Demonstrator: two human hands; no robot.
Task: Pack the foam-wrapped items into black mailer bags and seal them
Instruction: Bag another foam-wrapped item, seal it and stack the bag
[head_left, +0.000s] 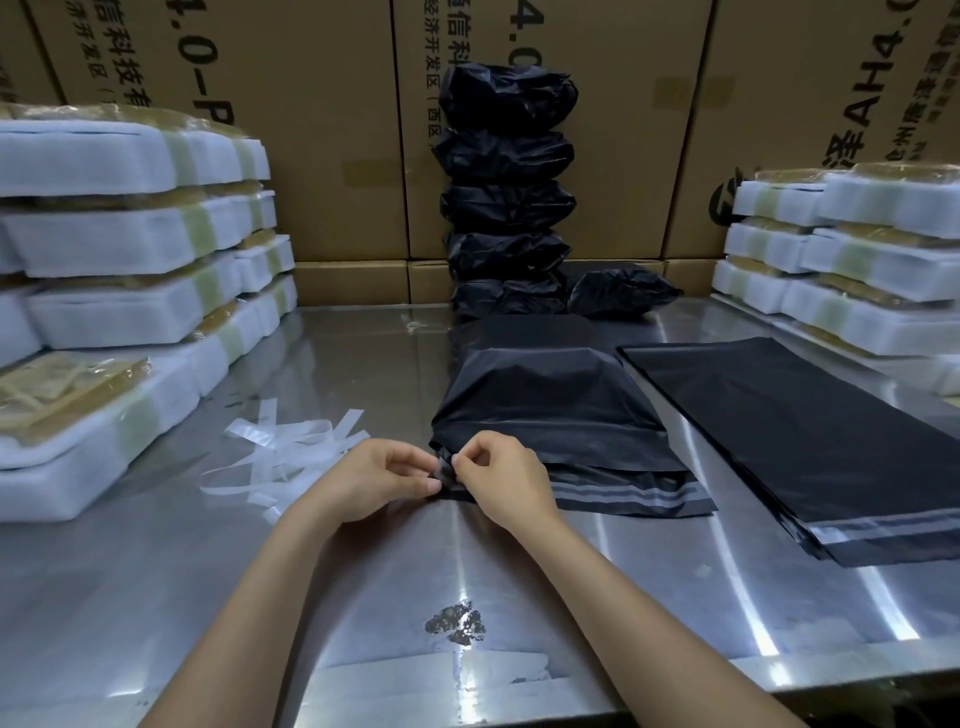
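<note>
- Both bare forearms were stretched forward over the steel worktop (156, 561), converging at the near left corner of a filled mailer bag (550, 410).
- The left hand (371, 480) was held palm inward, fingers curled; its grip was pressed together, thumb against forefinger, pinching the corner of the bag's flap (634, 496).
- The right hand (501, 475) was set just beside it, knuckles up, wrist bent slightly; its grip was likewise closed on the same corner, fingertips nearly touching those of the left.
- What exactly was pinched, flap edge or liner strip, could not be told.
- The bag was laid at the middle of the worktop, bulging, its striped flap spread flat toward the person.
- Peeled strips (291, 452) were scattered just left of the hands.
- A stack of flat bags (810, 431) was laid to the right, apart from the filled one.
- Packed bags (506, 192) were piled against cartons (311, 130) at the back.
- Foam-wrapped items were stacked at the left (119, 249) and at the right (852, 244).
</note>
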